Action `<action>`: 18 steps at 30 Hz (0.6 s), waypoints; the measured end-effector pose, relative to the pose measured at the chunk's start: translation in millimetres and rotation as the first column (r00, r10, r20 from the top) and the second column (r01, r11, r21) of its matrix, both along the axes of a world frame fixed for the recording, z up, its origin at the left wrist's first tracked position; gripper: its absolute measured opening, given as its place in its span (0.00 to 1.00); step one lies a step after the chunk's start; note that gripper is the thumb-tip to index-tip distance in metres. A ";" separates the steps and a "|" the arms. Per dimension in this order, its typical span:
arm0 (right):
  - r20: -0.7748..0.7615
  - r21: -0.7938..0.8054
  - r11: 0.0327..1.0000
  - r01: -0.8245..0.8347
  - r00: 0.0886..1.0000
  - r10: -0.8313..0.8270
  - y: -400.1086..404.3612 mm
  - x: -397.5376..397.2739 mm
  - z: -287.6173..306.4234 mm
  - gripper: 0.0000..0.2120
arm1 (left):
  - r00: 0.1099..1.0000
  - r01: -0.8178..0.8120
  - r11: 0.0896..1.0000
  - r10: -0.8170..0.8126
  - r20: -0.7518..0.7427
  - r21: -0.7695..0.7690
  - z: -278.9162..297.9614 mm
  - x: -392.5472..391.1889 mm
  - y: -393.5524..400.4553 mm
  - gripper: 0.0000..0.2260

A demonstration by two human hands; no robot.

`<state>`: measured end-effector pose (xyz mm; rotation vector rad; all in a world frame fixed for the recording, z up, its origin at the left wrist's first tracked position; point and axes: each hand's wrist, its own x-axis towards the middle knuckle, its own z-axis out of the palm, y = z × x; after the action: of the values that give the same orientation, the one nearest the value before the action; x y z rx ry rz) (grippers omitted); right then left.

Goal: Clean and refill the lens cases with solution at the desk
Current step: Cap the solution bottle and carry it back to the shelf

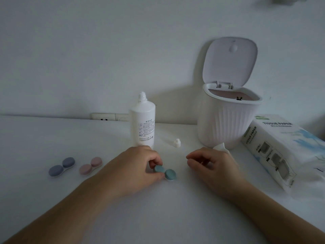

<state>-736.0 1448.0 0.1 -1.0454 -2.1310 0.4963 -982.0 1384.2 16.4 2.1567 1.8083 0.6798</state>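
While the white desk (52, 138) is lit dimly, a ribbed desktop bin (226, 124) is seen at the back right with its lid up, a tissue paper pack (281, 148) beside it. An uncapped solution bottle (143, 124) stands centre. The teal lens case (165, 172) is pinched by the left hand (139, 166); nothing is held in the loosely curled right hand (209, 162).

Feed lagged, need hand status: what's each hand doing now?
Left hand: pinching the teal two-cup plastic lens case on the desk.
Right hand: loosely curled, holding nothing.
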 end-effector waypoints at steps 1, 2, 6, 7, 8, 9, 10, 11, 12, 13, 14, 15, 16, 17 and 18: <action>0.027 0.027 1.000 0.009 1.000 -0.010 -0.4 -0.8 -0.2 0.10 | 0.999 -0.007 1.000 0.006 -0.032 -0.018 0.8 -3.4 0.7 0.11; 0.051 0.051 0.999 0.015 0.999 -0.017 -0.7 -1.4 0.1 0.08 | 0.999 -0.014 0.999 0.012 -0.053 -0.036 1.9 -6.4 1.5 0.11; 0.164 0.064 0.998 0.006 0.986 -0.017 -2.2 -3.9 2.1 0.03 | 0.990 -0.059 0.996 0.050 -0.133 -0.063 5.6 -16.4 1.8 0.16; 0.181 0.055 0.998 0.009 0.983 -0.019 -2.1 -5.2 3.4 0.03 | 0.989 -0.066 0.996 0.057 -0.135 -0.067 6.9 -18.9 1.5 0.19; 0.198 0.036 0.999 0.027 0.980 -0.034 -1.3 -7.0 5.8 0.03 | 0.990 -0.083 0.994 0.075 -0.117 -0.067 8.6 -21.7 0.6 0.21; 0.225 0.002 0.998 0.059 0.973 -0.058 0.7 -8.9 9.6 0.03 | 0.991 -0.112 0.992 0.108 -0.081 -0.054 10.8 -24.5 -0.6 0.23; 0.265 -0.052 0.994 0.095 0.961 -0.078 4.5 -11.7 14.7 0.03 | 0.988 -0.152 0.988 0.151 -0.034 -0.026 13.0 -27.4 -1.4 0.25; 0.311 -0.113 0.986 0.124 0.947 -0.083 9.6 -15.1 20.1 0.04 | 0.981 -0.196 0.981 0.196 0.007 0.011 14.8 -29.7 -1.9 0.26; 0.345 -0.160 0.976 0.145 0.935 -0.082 15.6 -19.2 25.0 0.05 | 0.970 -0.244 0.969 0.243 0.034 0.046 16.8 -31.6 -2.4 0.25; 0.357 -0.186 0.969 0.163 0.930 -0.087 22.2 -23.8 28.2 0.08 | 0.954 -0.297 0.953 0.293 0.062 0.066 18.0 -32.9 -3.2 0.25; 0.349 -0.194 0.964 0.180 0.932 -0.104 28.8 -28.7 30.4 0.11 | 0.933 -0.351 0.934 0.343 0.106 0.069 18.8 -33.7 -3.9 0.25; 0.334 -0.192 0.961 0.200 0.934 -0.128 35.2 -34.0 31.3 0.14 | 0.907 -0.399 0.915 0.384 0.172 0.059 19.0 -34.0 -4.4 0.26; 0.320 -0.189 0.957 0.221 0.935 -0.153 41.0 -39.6 31.2 0.17 | 0.874 -0.439 0.897 0.415 0.251 0.044 18.4 -34.4 -4.1 0.26; 0.313 -0.191 0.951 0.244 0.933 -0.177 46.0 -45.2 30.2 0.21 | 0.839 -0.470 0.882 0.434 0.328 0.034 17.6 -34.7 -3.6 0.27; 0.315 -0.196 0.943 0.270 0.928 -0.200 50.3 -50.2 28.7 0.24 | 0.809 -0.488 0.872 0.438 0.393 0.032 16.3 -34.8 -3.0 0.28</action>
<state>-786.2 1498.3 28.8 -1.5758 -2.1913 0.5119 -1016.8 1381.2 32.7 1.4937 2.1214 1.2570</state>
